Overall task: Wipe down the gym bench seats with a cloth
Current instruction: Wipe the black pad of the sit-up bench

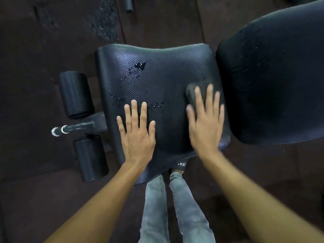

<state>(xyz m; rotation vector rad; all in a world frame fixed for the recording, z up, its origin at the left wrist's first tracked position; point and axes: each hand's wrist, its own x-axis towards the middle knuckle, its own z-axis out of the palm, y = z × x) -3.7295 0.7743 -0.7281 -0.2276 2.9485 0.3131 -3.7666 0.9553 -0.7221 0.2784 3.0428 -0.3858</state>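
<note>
A black textured bench seat pad [166, 71] fills the middle of the view, with wet droplets [136, 69] on its upper left and more near its centre. My left hand [137, 132] lies flat on the pad's near left part, fingers spread, holding nothing. My right hand [206, 123] presses flat on a dark cloth [192, 91] at the pad's right side; the hand is motion-blurred and covers most of the cloth.
A second black pad, the backrest [273, 79], adjoins on the right with faint specks on it. Two black foam rollers [75, 95] and a metal bar [70, 129] stick out at the left. Dark rubber floor surrounds the bench; my legs in grey jeans [168, 207] stand below.
</note>
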